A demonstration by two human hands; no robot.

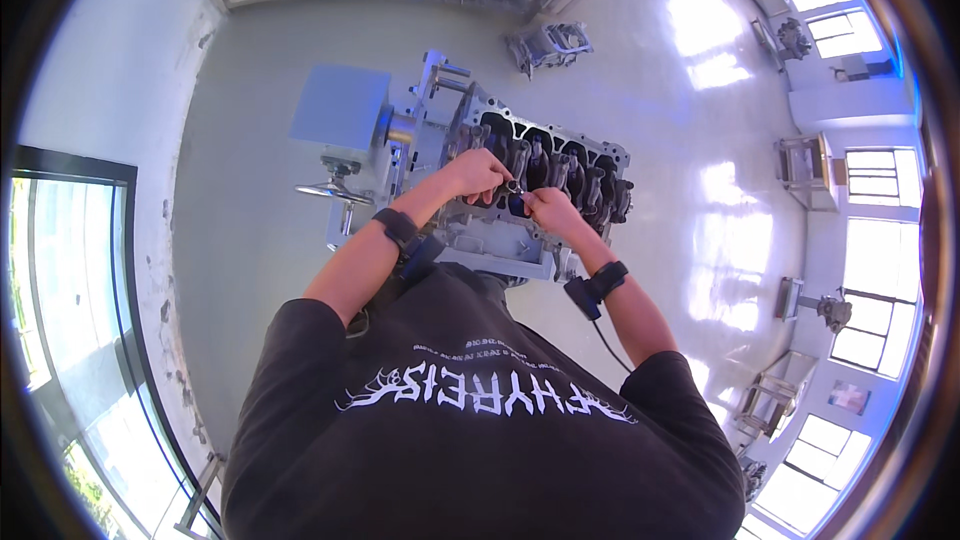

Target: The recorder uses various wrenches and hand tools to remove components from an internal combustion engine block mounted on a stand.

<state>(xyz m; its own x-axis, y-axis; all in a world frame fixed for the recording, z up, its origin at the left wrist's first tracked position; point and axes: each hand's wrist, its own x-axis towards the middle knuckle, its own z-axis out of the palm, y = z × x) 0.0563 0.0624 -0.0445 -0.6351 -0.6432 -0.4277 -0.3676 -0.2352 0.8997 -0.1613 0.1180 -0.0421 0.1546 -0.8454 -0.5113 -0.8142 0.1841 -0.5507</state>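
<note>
Just under and ahead of left hand [480, 175] and right hand [552, 211]: big metal engine stand [490, 244], with pale box-shaped housing [342, 105] and hand crank [338, 190] off to the left of both. Clamped to it, directly beneath the fingers and running away to the right, engine block [612, 152], open side up. Beyond the hands, well apart on the floor, loose grey casting [550, 46], apparently left out of the work for now. In the block, row of grey crank parts [558, 176] already seated, most of the row to the right of the hands and untouched. Judged partway through; whether building up or stripping down, cannot tell. Still unfinished, by the look of it: small dark ring-shaped part [514, 185], up between the fingertips rather than seated. Poses: both forearms reaching forward and converging over the near side of the block, elbows bent and wide. Left from above, wrist dropped, thumb and forefinger apparently pinched on the small part, other fingers curled below. Right from the near right, knuckles up, fingertips closed, seemingly on the same part's near edge; exact contact too small to make out.
</note>
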